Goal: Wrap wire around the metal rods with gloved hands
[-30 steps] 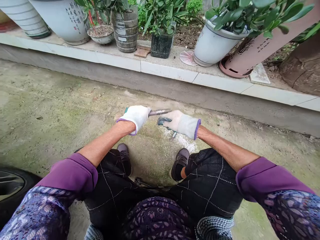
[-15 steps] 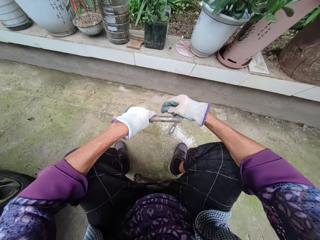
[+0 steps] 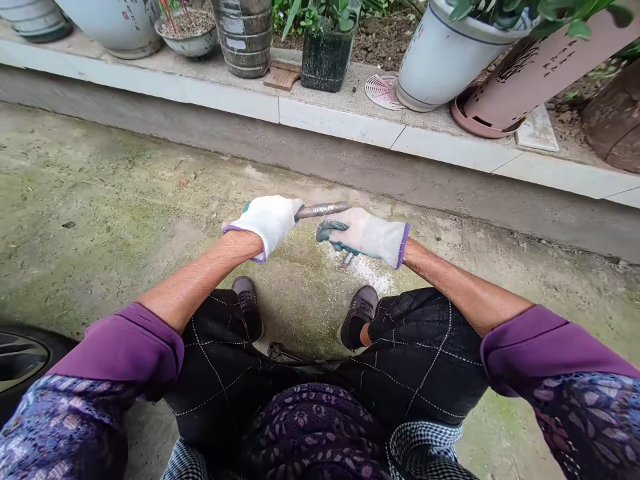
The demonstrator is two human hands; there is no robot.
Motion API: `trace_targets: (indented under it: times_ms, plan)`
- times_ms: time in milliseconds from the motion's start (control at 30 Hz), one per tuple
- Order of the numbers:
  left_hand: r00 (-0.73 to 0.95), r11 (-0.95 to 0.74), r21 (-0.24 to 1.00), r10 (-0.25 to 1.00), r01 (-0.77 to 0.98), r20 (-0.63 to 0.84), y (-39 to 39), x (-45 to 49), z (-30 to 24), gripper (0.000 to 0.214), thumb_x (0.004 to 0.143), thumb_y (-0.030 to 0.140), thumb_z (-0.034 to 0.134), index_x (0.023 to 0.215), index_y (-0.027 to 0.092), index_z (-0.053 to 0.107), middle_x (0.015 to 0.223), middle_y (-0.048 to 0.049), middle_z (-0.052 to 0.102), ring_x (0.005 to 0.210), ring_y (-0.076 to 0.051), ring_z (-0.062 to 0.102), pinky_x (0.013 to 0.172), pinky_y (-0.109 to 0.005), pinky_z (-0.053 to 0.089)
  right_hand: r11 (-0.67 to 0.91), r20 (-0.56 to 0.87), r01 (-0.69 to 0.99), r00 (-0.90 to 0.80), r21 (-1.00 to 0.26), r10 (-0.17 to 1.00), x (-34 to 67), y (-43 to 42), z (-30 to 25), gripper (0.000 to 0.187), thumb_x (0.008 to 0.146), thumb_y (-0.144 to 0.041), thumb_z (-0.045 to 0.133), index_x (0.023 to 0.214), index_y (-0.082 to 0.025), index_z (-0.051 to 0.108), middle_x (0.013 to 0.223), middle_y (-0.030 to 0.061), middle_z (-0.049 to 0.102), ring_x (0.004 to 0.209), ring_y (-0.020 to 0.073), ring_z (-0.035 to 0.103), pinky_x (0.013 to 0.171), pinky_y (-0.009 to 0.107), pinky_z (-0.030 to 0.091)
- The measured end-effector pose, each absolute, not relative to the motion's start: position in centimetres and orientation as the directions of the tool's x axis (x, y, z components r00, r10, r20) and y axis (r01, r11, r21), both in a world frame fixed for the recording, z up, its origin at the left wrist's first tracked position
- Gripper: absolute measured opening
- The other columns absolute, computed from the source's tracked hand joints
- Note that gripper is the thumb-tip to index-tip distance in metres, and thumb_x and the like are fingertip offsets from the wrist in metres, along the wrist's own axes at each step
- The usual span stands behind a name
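My left hand [image 3: 273, 219], in a white glove with a green palm, is closed round a brown stick [image 3: 323, 210]. Shiny wire is wound about the stick's middle, and its free end points right. Just below that end is my right hand [image 3: 363, 232], gloved the same way. Its fingers are curled in towards the thumb; whatever they may hold is hidden. Under the right hand shows a short piece with a silvery band and brownish tip [image 3: 346, 260], partly covered. Whether it touches the hand, I cannot tell.
White powder [image 3: 373, 272] is scattered on the mossy concrete ground [image 3: 100, 200] near my right shoe [image 3: 361, 310]. Ahead runs a low tiled ledge [image 3: 340, 127] bearing plant pots, among them a white pot [image 3: 445, 60] and a pink one [image 3: 520, 80]. A wheel [image 3: 30, 357] stands at lower left.
The stick has risen and moved away from me with my left hand, its free end tilting up. My right hand has dropped slightly and now sits below the stick's end. The view has shifted a little.
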State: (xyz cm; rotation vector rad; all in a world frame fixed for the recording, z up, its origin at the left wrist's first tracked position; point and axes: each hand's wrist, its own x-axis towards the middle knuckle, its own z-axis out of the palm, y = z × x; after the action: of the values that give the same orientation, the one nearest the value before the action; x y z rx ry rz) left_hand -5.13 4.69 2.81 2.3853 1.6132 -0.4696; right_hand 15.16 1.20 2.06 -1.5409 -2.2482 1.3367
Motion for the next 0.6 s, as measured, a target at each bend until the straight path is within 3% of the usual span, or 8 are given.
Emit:
trace_targets:
  times_ms: [200, 300, 400, 533, 600]
  plan:
    - [0.378, -0.461, -0.116, 0.826, 0.88, -0.418, 3.7, -3.8, 2.1, 0.034, 0.094, 0.02, 0.05, 0.122, 0.021, 0.069, 0.091, -0.0146, 0.074, 0.092, -0.031, 0.072, 0.081, -0.04, 0.052, 0.371, -0.22, 0.83, -0.489, -0.417, 0.844, 15.2, 1.0, 4.6, 0.02, 0.09, -0.024, 0.055, 0.085, -0.018, 0.074, 0.07, 0.0017, 0.065, 0.059, 0.012, 0.049, 0.057, 0.028, 0.034]
    - [0.436, -0.531, -0.124, 0.789, 0.838, -0.433, 2.9, -3.0, 2.5, 0.037, 0.091, 0.018, 0.055, 0.124, 0.022, 0.069, 0.087, -0.0132, 0.074, 0.096, -0.033, 0.071, 0.085, -0.043, 0.05, 0.445, -0.173, 0.824, -0.524, -0.351, 0.834, 15.9, 1.4, 4.6, 0.02, 0.09, -0.025, 0.055, 0.08, -0.021, 0.073, 0.072, 0.0021, 0.067, 0.063, 0.0137, 0.051, 0.059, 0.029, 0.034]
    - [0.48, -0.579, -0.097, 0.748, 0.81, -0.458, 2.7, -2.8, 3.0, 0.036, 0.092, 0.019, 0.053, 0.123, 0.026, 0.071, 0.082, -0.0102, 0.073, 0.095, -0.03, 0.071, 0.086, -0.042, 0.05, 0.409, -0.171, 0.812, -0.511, -0.415, 0.842, 16.8, 2.2, 3.8, 0.021, 0.087, -0.021, 0.054, 0.084, -0.022, 0.075, 0.079, 0.001, 0.072, 0.069, 0.0144, 0.059, 0.065, 0.027, 0.041]
    - [0.487, -0.57, -0.042, 0.737, 0.821, -0.47, 2.6, -3.1, 4.3, 0.037, 0.094, 0.024, 0.05, 0.125, 0.029, 0.07, 0.083, -0.008, 0.073, 0.087, -0.025, 0.07, 0.081, -0.037, 0.05, 0.324, -0.149, 0.728, -0.502, -0.604, 0.852, 17.5, 3.7, 3.0, 0.024, 0.083, -0.019, 0.053, 0.087, -0.021, 0.077, 0.09, 0.0022, 0.076, 0.082, 0.0173, 0.065, 0.077, 0.029, 0.049]
    - [0.476, -0.54, -0.004, 0.746, 0.842, -0.465, 2.3, -3.4, 5.2, 0.039, 0.094, 0.028, 0.051, 0.129, 0.03, 0.068, 0.086, -0.0063, 0.073, 0.085, -0.023, 0.069, 0.079, -0.033, 0.05, 0.277, -0.154, 0.654, -0.521, -0.704, 0.84, 17.6, 4.1, 2.9, 0.022, 0.082, -0.022, 0.055, 0.086, -0.018, 0.077, 0.089, 0.0038, 0.076, 0.081, 0.0184, 0.065, 0.076, 0.029, 0.051]
